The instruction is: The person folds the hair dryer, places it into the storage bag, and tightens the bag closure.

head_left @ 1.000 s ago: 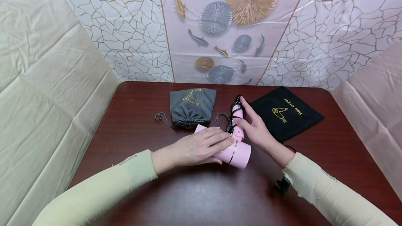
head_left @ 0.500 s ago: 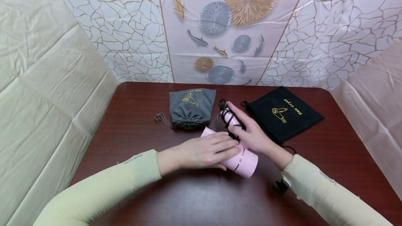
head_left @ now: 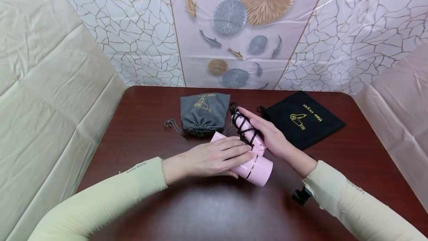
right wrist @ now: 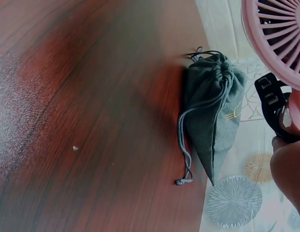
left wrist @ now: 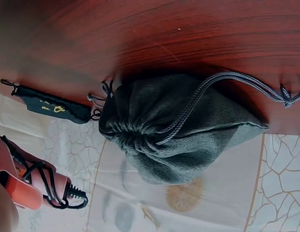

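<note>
A pink hair dryer (head_left: 260, 169) is held above the table in the head view. Its black cord (head_left: 245, 133) is wound around the handle (head_left: 247, 127), which points up and left. My left hand (head_left: 214, 156) grips the barrel from above, thumb underneath, covering its middle. Along the right side of the handle lies my right hand (head_left: 275, 137), its visible fingers straight and touching it. The right wrist view shows the dryer's slatted rear grille (right wrist: 288, 41) and a black plug (right wrist: 272, 99). In the left wrist view, the cord-wrapped handle (left wrist: 46, 181) shows at lower left.
A grey drawstring pouch (head_left: 204, 116) lies just behind the dryer. To the right, a flat black pouch (head_left: 301, 121) marked "Hair Dryer" lies on the dark red table (head_left: 147, 129). Patterned cloth (head_left: 143, 29) hangs behind the table's far edge.
The handle now leans further left than a second ago, with its tip moved leftward. My right thumb has lifted off the handle's front. Both pouches stay put.
</note>
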Action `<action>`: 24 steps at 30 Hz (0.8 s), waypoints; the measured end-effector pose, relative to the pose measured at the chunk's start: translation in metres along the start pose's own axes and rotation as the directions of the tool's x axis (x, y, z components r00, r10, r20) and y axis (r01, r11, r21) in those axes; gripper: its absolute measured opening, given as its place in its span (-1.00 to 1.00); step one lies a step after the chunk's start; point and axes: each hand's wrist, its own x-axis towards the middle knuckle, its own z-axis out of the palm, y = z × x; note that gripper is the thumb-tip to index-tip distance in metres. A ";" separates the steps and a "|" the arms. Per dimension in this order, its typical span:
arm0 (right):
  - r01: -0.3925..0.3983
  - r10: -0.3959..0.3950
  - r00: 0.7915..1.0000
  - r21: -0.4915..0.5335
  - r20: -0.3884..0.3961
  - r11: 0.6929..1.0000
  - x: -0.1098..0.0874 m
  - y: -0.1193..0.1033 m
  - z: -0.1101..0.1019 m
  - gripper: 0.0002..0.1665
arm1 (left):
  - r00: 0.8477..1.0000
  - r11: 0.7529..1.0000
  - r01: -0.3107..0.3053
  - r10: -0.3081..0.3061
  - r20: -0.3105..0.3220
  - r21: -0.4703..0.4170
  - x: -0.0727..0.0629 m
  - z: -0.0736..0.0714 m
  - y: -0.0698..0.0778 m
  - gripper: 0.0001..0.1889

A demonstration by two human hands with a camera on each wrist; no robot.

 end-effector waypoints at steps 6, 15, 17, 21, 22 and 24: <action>-0.063 0.047 0.995 0.180 0.089 0.982 0.002 -0.001 0.002 -0.30 | 1.000 1.000 -0.023 0.023 0.006 0.000 -0.003 0.002 0.000 -0.30; -0.128 0.096 0.978 0.168 0.184 0.977 0.008 -0.006 0.006 -0.21 | 1.000 1.000 -0.022 0.022 0.005 0.007 -0.004 0.004 -0.001 -0.29; -0.144 0.109 0.971 0.157 0.212 0.977 0.008 -0.007 0.006 -0.20 | 1.000 1.000 -0.027 0.027 0.015 0.002 -0.004 0.004 0.000 -0.30; -0.162 0.130 0.959 0.113 0.250 0.980 0.007 -0.008 0.006 -0.20 | 0.999 1.000 -0.027 0.027 0.034 -0.006 -0.005 0.004 0.000 -0.31; -0.164 0.133 0.957 0.102 0.257 0.981 0.007 -0.007 0.006 -0.20 | 0.999 1.000 -0.025 0.025 0.035 -0.008 -0.005 0.004 0.000 -0.32; -0.169 0.138 0.955 0.100 0.261 0.980 0.009 -0.008 0.006 -0.21 | 0.999 1.000 -0.019 0.020 0.036 -0.009 -0.007 0.004 -0.001 -0.33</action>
